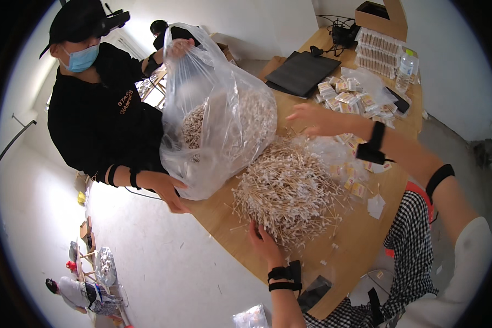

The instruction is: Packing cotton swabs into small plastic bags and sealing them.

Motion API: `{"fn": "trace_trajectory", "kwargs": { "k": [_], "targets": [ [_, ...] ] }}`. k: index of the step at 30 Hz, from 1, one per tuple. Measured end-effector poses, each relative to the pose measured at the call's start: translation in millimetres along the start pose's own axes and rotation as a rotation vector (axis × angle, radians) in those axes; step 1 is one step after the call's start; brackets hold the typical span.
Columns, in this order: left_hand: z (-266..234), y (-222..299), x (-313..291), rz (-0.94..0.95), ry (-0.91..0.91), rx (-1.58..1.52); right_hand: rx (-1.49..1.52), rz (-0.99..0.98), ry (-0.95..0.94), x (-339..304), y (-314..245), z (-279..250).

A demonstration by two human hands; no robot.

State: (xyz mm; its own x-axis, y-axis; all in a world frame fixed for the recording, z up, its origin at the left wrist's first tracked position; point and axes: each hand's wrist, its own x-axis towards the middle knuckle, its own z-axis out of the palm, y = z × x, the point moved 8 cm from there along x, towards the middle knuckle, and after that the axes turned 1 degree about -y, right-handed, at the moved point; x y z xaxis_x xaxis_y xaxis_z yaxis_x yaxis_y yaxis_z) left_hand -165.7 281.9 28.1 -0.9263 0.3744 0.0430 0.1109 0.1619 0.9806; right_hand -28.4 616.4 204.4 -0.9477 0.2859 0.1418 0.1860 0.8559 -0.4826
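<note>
A large loose heap of cotton swabs (290,191) with pale wooden sticks is piled on the wooden table (218,221). My left hand (266,247) rests at the heap's near edge, fingers apart and touching the swabs, with nothing gripped. Beyond the far right side of the heap, my right hand (314,119) is raised, its fingers stretched out and empty. Beside the heap at the left, a big clear plastic bag (216,126) holds more swabs. A person in black (101,109) grips the bag's top with one hand and has the other by its bottom corner.
Small packs of swabs (347,95) lie at the far right, near a plastic bottle (405,70) and rows of packed swabs (377,52). Black flat sheets (303,72) lie at the back. A dark pouch (315,291) sits at the near edge. Another person (76,292) is far left.
</note>
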Motion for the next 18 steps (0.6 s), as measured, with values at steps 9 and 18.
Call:
{"fn": "trace_trajectory", "kwargs": {
  "k": [9, 18],
  "targets": [
    [-11, -25, 11, -0.099, -0.156, -0.394, 0.072, 0.248, 0.041, -153, 22, -12],
    [-61, 106, 15, 0.139, -0.036, 0.090, 0.148, 0.138, 0.136, -146, -13, 11]
  ]
}}
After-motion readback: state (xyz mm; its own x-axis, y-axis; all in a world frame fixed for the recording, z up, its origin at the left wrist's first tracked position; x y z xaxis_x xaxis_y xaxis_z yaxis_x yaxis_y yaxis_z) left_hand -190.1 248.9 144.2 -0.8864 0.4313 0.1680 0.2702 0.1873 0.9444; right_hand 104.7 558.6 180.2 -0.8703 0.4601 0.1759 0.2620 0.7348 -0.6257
